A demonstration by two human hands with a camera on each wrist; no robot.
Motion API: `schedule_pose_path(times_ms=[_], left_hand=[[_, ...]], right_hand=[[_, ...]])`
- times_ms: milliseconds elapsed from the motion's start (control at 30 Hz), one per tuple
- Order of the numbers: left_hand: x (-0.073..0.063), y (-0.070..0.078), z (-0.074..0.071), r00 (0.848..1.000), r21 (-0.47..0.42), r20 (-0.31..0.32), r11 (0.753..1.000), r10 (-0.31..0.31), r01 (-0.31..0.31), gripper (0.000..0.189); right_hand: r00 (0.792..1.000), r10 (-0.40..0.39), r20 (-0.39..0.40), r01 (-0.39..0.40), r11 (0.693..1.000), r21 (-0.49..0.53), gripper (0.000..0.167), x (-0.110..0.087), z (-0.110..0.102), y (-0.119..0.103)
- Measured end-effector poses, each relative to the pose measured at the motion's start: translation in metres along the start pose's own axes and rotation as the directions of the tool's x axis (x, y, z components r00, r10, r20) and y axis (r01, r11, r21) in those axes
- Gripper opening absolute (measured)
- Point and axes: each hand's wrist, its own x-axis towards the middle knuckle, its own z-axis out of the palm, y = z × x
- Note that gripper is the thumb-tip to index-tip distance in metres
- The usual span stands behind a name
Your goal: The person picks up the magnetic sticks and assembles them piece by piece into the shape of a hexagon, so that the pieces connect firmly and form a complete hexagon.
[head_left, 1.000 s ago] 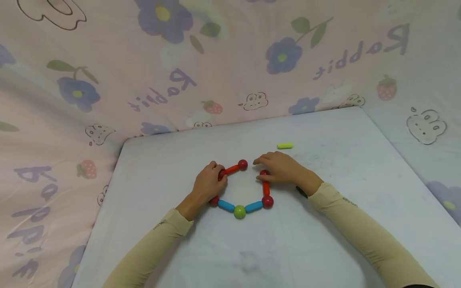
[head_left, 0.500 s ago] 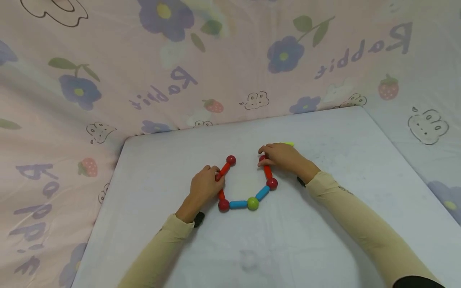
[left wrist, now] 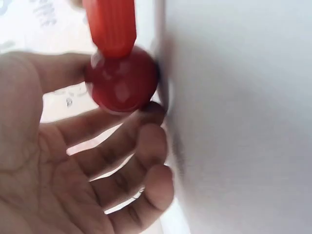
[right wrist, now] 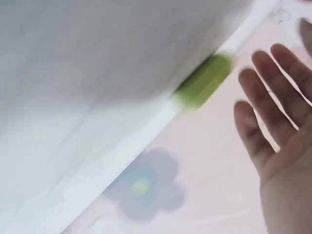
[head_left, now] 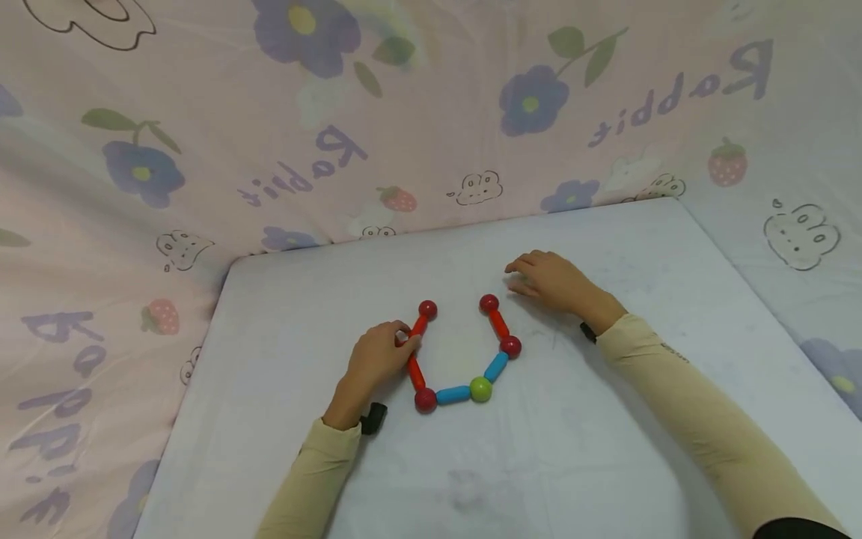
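Observation:
A chain of balls and rods lies on the white table in a U open at the far side. Its bottom has a green ball (head_left: pixel 481 389) between two blue rods (head_left: pixel 454 394); red rods (head_left: pixel 499 325) and red balls form the sides. My left hand (head_left: pixel 377 355) pinches the red ball (left wrist: pixel 122 83) midway up the left side, thumb and forefinger on it, a red rod (left wrist: pixel 112 24) joined to it. My right hand (head_left: pixel 552 281) holds nothing, fingers extended beyond the chain's right end ball (head_left: pixel 488 303). A yellow-green rod (right wrist: pixel 204 82) lies near it, hidden in the head view.
The white table (head_left: pixel 592 449) meets a printed cloth curtain (head_left: pixel 417 112) at its back and sides. Black wrist straps show at both cuffs, a black piece (head_left: pixel 373 419) at the left one.
The chain has turned and opened wider. My right hand has let go of the chain's right end ball and moved right and away, over the yellow-green rod. My left hand keeps its ball.

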Motion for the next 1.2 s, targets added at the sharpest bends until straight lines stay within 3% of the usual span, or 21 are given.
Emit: schedule_pose_path(times_ms=[133, 367, 500, 733, 867, 1067, 1200], left_hand=[[0.003, -0.001, -0.004, 1.000, -0.001, 0.031, 1.000, -0.003, 0.003, 0.036], [0.003, -0.003, -0.006, 0.998, -0.031, 0.020, 0.998, -0.051, 0.052, 0.033], [0.004, -0.001, -0.004, 0.999, -0.055, 0.017, 0.997, -0.048, 0.049, 0.031], [0.009, 0.001, 0.002, 1.000, -0.055, 0.022, 0.998, -0.022, 0.023, 0.030], [0.009, 0.003, 0.003, 0.999, -0.054, 0.027, 0.998, -0.025, 0.026, 0.031], [0.009, 0.004, 0.003, 0.998, -0.048, 0.027, 0.998, -0.050, 0.051, 0.031], [0.010, 0.003, 0.005, 0.999, -0.048, 0.024, 0.998, -0.038, 0.039, 0.031]], right_hand=[[0.996, 0.092, 0.022, -0.090, 0.994, -0.062, 0.046, -0.007, 0.005, 0.014], [0.993, 0.119, -0.009, -0.119, 0.990, -0.072, 0.042, -0.006, 0.012, 0.008], [0.990, 0.141, -0.012, -0.142, 0.986, -0.092, 0.037, -0.007, 0.014, 0.003], [0.982, 0.187, -0.016, -0.188, 0.982, -0.038, 0.034, -0.014, 0.018, -0.001], [0.972, 0.232, 0.022, -0.232, 0.973, 0.004, 0.035, -0.017, 0.013, 0.001], [0.965, 0.249, 0.084, -0.254, 0.966, 0.057, 0.035, -0.025, 0.001, 0.012], [0.965, 0.248, 0.082, -0.257, 0.956, 0.139, 0.035, -0.032, -0.004, 0.025]])
